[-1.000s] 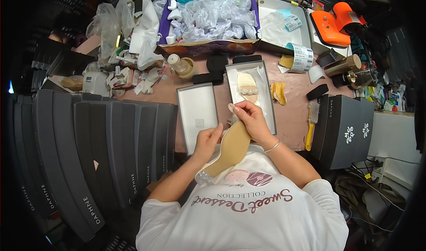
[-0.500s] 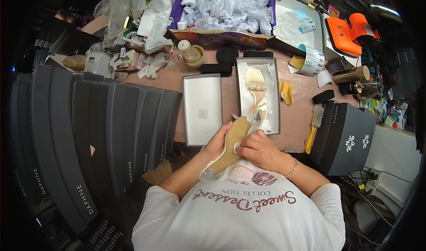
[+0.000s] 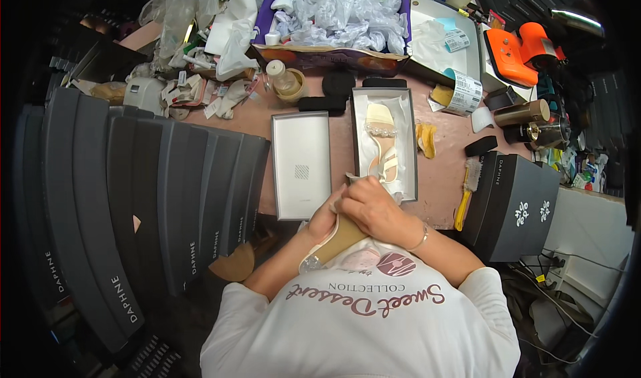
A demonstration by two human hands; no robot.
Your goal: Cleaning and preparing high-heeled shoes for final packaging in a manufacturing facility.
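Note:
Close to my body, my left hand (image 3: 323,222) grips a sandal (image 3: 342,239) by its edge, tan sole facing up and a clear heel at the near end. My right hand (image 3: 375,208) is closed, its fingers pressed on the sole's far part around a small white wad (image 3: 334,206), mostly covered; its material is unclear. The far end of the sandal is hidden by my hands. Just beyond lies a matching cream sandal (image 3: 382,129) with a beaded strap, in a grey shoe box (image 3: 413,157) lined with white paper. Left of it is the box's lid (image 3: 300,144), inner side up.
Dark shoe boxes (image 3: 180,198) stand in a row at left; more boxes (image 3: 514,211) are at right. A yellow-handled brush (image 3: 465,198) and a yellow cloth (image 3: 426,139) lie right of the open box. Behind are a purple carton (image 3: 327,57) of plastic bags and a bottle (image 3: 283,77).
My right hand, with the white wad, has moved up and left along the sole, from its middle toward its far end. The left hand still holds the sandal.

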